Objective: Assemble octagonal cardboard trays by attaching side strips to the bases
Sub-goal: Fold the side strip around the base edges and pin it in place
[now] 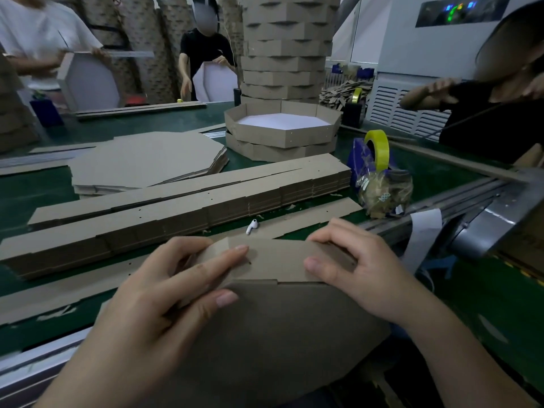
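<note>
Currently, at bottom centre, a brown cardboard strip [273,259] is pinched by left hand [164,290] and right hand [363,273] onto the brown octagonal base [279,334], probably awaiting tab alignment.

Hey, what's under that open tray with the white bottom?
A second cardboard tray sits directly under the open tray, on the green table. Its inside is covered.
</note>
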Tool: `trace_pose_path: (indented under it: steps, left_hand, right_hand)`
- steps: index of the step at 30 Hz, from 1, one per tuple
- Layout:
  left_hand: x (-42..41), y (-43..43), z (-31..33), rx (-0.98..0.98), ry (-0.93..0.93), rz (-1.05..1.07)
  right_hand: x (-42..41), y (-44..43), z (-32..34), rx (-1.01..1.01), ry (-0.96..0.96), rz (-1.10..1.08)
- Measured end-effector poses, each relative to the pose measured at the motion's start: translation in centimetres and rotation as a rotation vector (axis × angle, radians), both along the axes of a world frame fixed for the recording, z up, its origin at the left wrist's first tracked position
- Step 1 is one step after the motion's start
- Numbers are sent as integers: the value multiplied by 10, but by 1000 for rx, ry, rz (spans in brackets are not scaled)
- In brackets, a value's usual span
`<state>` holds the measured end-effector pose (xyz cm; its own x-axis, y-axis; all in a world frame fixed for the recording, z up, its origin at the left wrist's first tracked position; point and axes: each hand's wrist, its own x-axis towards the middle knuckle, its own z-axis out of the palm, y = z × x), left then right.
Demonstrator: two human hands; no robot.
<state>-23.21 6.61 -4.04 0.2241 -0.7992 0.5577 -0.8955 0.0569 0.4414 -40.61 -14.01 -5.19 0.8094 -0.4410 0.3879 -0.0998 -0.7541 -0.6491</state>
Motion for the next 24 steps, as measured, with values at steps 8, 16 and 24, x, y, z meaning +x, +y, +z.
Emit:
trace_pose_path:
  steps: [8,16,24]
  left_hand:
    - [-6,-19,19,146,-231,-43]
    - [-11,-31,19,188,-340,-52]
    - [-2,-31,17,175,-278,-68]
  right_hand:
    - [13,15,4,-51,-29,-16]
    - [6,3,7,166,-43,9]
    - [14,1,-7,191,-63,28]
